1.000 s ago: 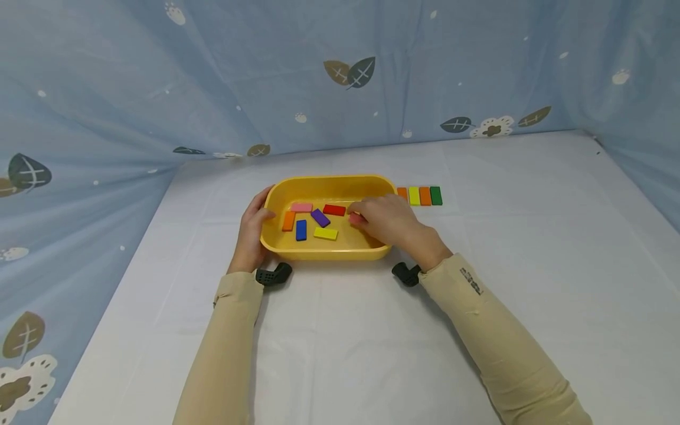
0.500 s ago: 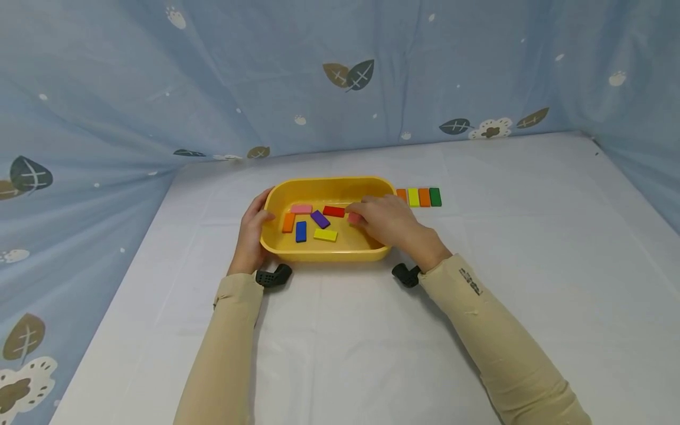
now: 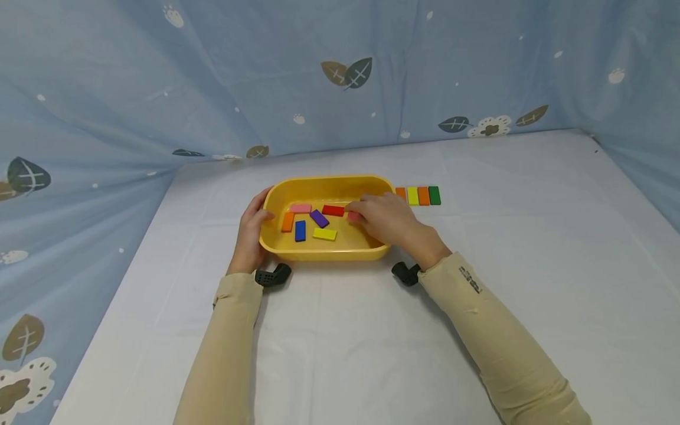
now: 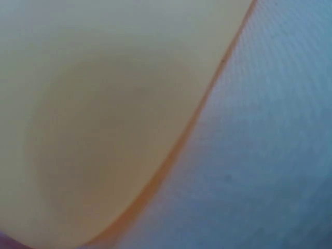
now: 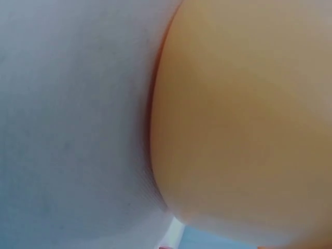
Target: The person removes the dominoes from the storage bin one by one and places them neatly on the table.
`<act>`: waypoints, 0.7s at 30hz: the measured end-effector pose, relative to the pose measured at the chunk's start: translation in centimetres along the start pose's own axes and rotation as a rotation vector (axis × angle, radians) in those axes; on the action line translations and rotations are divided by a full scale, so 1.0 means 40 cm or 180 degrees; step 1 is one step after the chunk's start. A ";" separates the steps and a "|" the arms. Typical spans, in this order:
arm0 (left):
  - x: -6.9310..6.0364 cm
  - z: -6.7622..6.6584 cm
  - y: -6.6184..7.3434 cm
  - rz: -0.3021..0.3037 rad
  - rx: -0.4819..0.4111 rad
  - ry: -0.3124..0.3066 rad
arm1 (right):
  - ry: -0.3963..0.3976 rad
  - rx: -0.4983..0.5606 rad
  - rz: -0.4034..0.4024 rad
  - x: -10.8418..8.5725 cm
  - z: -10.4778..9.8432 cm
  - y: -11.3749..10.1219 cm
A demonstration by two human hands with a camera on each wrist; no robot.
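Note:
A yellow plastic tub [image 3: 324,255] stands on the white-covered table; its outer wall fills much of both wrist views. My left hand [image 3: 251,233] grips the tub's left end, with the thumb over the rim and the fingers outside. Reaching into the right side, my right hand [image 3: 390,219] pinches a pink block [image 3: 353,217], partly hidden by the fingers. Around it on the tub floor lie a red block [image 3: 333,211], a purple block [image 3: 319,218], a yellow block [image 3: 324,234], a blue block [image 3: 300,231], an orange block [image 3: 287,222] and another pink block [image 3: 300,208].
Right of the tub, a row of flat blocks lies on the table: an orange one [image 3: 401,193], a yellow one [image 3: 412,196], a second orange one [image 3: 423,196] and a green one [image 3: 434,195]. A blue patterned curtain [image 3: 297,71] hangs behind.

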State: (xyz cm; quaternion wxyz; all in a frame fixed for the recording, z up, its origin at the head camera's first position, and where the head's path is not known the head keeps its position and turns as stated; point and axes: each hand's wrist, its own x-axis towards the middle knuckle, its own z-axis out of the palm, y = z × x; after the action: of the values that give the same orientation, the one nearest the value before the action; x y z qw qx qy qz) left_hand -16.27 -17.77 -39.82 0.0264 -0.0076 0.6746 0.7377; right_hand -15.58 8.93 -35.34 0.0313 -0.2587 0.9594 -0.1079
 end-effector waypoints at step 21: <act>0.000 0.003 0.006 0.0011 -0.0013 -0.0014 | -0.0055 0.0865 0.0138 0.008 -0.026 0.030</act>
State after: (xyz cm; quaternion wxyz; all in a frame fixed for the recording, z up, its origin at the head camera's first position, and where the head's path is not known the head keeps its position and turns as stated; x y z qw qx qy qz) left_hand -16.27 -17.66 -39.56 0.0265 -0.0048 0.6730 0.7391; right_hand -16.58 10.00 -34.58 0.0767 -0.2321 0.9410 -0.2340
